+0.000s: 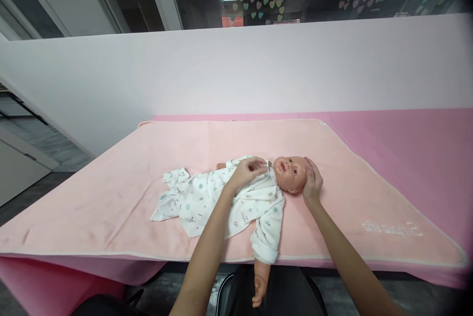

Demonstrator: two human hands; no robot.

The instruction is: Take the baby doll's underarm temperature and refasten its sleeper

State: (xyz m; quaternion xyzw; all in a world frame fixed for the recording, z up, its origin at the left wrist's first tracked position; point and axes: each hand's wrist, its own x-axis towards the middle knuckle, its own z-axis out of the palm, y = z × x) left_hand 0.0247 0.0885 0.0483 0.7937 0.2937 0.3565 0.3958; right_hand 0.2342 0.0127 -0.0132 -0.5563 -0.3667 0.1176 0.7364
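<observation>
A baby doll [290,171] lies on its back across a peach blanket, head to the right, mouth open. It wears a white baby shirt [246,210] with small printed figures and white trousers [195,193]. My left hand [251,171] is over the doll's chest, fingers curled in a pinch at the shirt's collar; the exact grip is partly hidden. Against the top of the doll's head, my right hand [313,180] cups it with fingers wrapped round the crown. The doll's near arm [260,276] hangs over the table's front edge. Its far hand [220,166] shows beyond the shirt.
The peach blanket [343,227] covers much of a table with a pink cover [424,158]. A low white wall [258,70] stands behind, below dark glass with heart stickers. A black chair [281,291] is under the front edge.
</observation>
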